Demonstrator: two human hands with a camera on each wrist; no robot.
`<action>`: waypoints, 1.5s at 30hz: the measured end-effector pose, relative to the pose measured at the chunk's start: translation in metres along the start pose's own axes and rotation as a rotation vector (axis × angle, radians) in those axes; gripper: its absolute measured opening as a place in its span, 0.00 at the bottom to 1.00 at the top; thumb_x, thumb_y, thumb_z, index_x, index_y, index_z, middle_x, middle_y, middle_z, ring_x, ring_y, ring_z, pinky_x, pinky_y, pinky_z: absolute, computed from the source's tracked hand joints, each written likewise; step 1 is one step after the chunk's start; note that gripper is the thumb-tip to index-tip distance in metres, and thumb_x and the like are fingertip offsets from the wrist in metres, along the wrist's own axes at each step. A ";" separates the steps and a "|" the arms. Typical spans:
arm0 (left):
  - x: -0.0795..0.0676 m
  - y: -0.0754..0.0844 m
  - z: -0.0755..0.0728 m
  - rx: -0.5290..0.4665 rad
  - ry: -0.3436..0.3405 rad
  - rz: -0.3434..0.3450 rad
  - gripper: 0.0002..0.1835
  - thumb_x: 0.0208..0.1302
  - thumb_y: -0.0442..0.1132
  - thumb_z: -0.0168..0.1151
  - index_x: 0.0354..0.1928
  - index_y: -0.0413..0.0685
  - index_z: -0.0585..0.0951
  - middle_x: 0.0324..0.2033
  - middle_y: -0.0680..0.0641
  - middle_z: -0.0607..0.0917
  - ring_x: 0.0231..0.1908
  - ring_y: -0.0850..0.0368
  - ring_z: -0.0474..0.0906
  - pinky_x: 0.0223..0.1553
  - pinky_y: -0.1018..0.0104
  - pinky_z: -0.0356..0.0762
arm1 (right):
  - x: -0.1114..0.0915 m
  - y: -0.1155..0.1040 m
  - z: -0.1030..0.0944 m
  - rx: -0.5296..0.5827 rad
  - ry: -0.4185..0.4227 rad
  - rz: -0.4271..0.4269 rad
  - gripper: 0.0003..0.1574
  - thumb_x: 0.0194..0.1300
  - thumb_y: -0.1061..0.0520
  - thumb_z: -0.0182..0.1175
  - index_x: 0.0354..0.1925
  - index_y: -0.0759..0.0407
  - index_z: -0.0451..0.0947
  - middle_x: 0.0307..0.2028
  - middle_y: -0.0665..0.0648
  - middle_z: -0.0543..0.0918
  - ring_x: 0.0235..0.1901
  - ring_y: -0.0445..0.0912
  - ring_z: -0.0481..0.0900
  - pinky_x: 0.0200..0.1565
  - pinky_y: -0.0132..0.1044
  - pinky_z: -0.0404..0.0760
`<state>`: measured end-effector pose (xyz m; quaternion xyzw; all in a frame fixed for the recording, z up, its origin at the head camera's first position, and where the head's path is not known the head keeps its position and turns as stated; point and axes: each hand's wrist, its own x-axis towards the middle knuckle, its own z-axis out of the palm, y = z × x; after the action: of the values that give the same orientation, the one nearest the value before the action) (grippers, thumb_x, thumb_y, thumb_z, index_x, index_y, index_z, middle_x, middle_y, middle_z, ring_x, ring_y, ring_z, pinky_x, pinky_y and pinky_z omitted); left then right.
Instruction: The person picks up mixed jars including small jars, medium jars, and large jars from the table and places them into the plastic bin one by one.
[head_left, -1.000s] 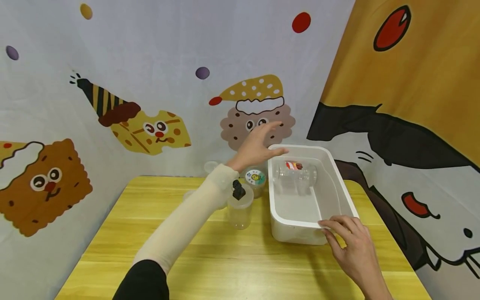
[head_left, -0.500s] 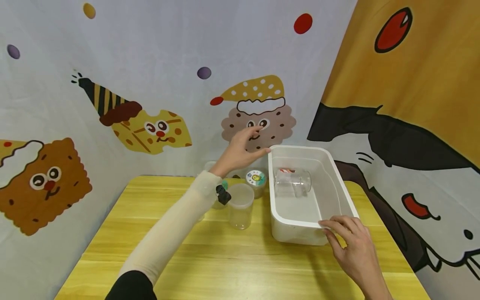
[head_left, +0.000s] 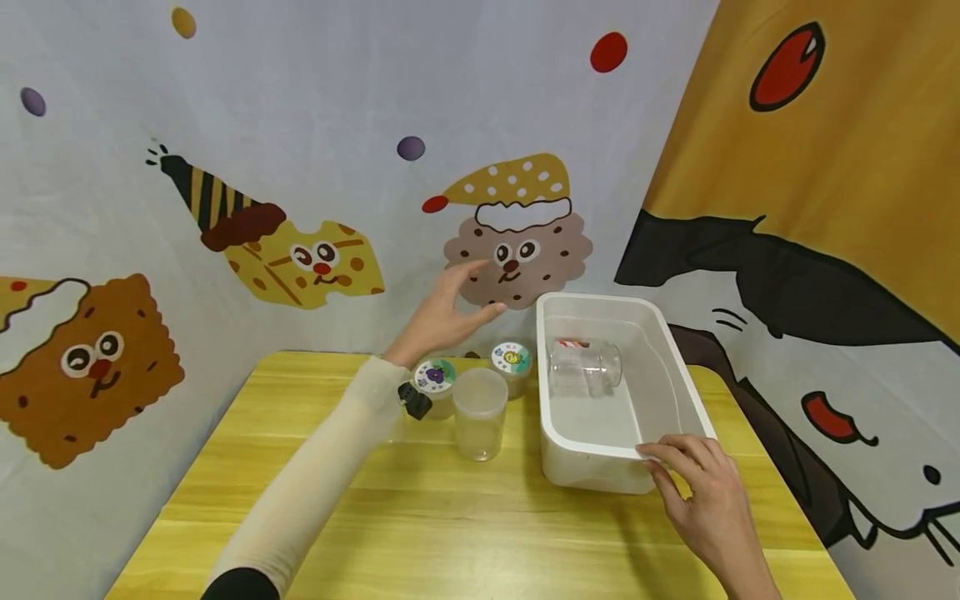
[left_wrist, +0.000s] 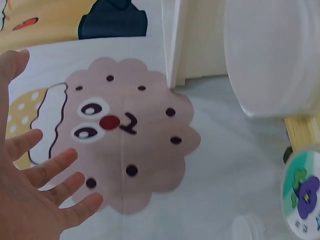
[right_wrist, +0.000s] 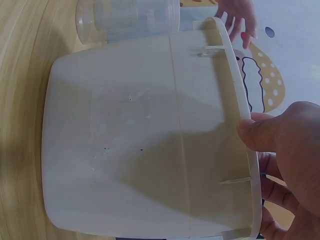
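Observation:
My left hand (head_left: 450, 310) hovers open with spread fingers near the back wall, above the small jars, holding nothing; its palm and fingers (left_wrist: 37, 192) show in the left wrist view. My right hand (head_left: 701, 487) grips the near right corner of the white plastic tub (head_left: 600, 454), thumb (right_wrist: 265, 132) hooked over the rim and the other fingers on the outside wall. A clear jar (head_left: 587, 367) lies on its side inside the tub. In the right wrist view the tub's wall (right_wrist: 145, 135) fills the frame.
Left of the tub stand a tall clear lidded container (head_left: 480, 410), a jar with a purple-label lid (head_left: 435, 377) and a jar with a yellow-label lid (head_left: 512, 358). The yellow wooden table (head_left: 450, 525) meets cartoon-printed cloth walls behind and on the right.
My left hand has drawn back leftward from the tub's far left corner, uncovering the purple-label jar. The clear jar in the tub has shifted slightly. My right hand stays on the rim.

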<state>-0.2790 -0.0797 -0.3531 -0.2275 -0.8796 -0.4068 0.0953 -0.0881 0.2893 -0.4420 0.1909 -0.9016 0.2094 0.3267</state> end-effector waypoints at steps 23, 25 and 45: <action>-0.076 -0.044 -0.023 -0.076 0.099 -0.179 0.46 0.65 0.68 0.64 0.80 0.72 0.56 0.78 0.49 0.63 0.77 0.44 0.57 0.74 0.29 0.54 | -0.002 -0.001 0.001 0.003 -0.004 0.014 0.24 0.45 0.68 0.79 0.41 0.48 0.89 0.39 0.50 0.85 0.43 0.49 0.76 0.46 0.43 0.67; -0.084 -0.049 -0.024 -0.093 0.114 -0.191 0.45 0.65 0.67 0.64 0.79 0.74 0.56 0.78 0.48 0.63 0.77 0.43 0.57 0.74 0.29 0.54 | -0.002 -0.001 0.001 0.005 0.000 0.006 0.25 0.45 0.68 0.79 0.41 0.48 0.89 0.39 0.50 0.85 0.43 0.49 0.76 0.46 0.43 0.68; -0.165 -0.100 -0.012 -0.264 0.167 -0.334 0.43 0.71 0.54 0.65 0.81 0.66 0.53 0.77 0.41 0.64 0.77 0.39 0.57 0.73 0.32 0.58 | -0.002 0.001 0.001 0.034 0.013 0.003 0.18 0.53 0.64 0.77 0.42 0.47 0.90 0.39 0.50 0.85 0.44 0.49 0.76 0.47 0.43 0.68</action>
<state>-0.1820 -0.1988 -0.4707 -0.0547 -0.8332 -0.5459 0.0687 -0.0878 0.2897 -0.4441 0.1938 -0.8962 0.2263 0.3288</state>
